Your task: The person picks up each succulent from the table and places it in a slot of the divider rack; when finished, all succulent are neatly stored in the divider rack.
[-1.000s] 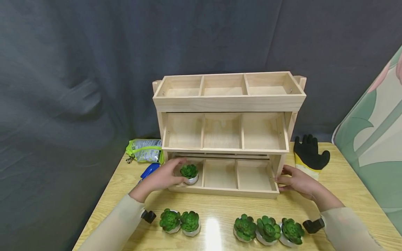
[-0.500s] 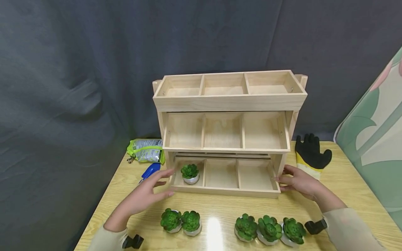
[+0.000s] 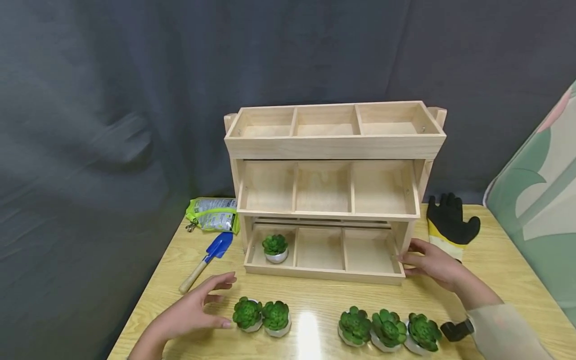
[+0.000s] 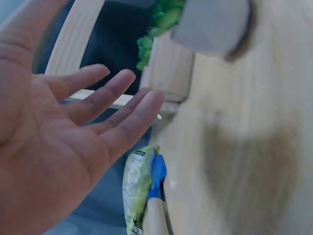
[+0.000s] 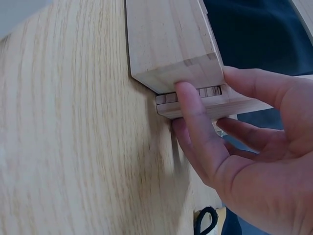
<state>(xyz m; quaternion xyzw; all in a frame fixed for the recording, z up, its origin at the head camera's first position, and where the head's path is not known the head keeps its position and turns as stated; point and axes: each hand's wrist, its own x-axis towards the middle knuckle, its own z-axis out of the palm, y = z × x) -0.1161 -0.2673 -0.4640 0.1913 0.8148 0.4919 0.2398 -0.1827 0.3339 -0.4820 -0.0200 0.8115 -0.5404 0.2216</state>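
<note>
My left hand [image 3: 193, 312] is over the table with fingers spread and nothing in it. Its fingertips are just left of two small potted succulents [image 3: 247, 314] in pale pots. In the left wrist view the palm and straight fingers show beside a pale pot [image 4: 212, 24]. My right hand [image 3: 434, 265] holds the lower right end of a three-tier wooden plant stand [image 3: 333, 147]. In the right wrist view its fingertips lie against the end of the bottom tray [image 5: 171, 44] and around the upright. One potted succulent [image 3: 275, 248] stands in the bottom tray's left compartment.
Several more potted succulents [image 3: 388, 330] line the table's front right. Left of the stand lie a blue trowel [image 3: 219, 245] with a wooden handle and a green-and-silver bag [image 3: 213, 215]. A black and yellow work glove [image 3: 450, 222] lies at right. A dark curtain [image 3: 315, 50] hangs behind.
My left hand has let go of the succulent in the bottom left compartment and moved back left and down toward the two front succulents. The right hand has stayed at the stand.
</note>
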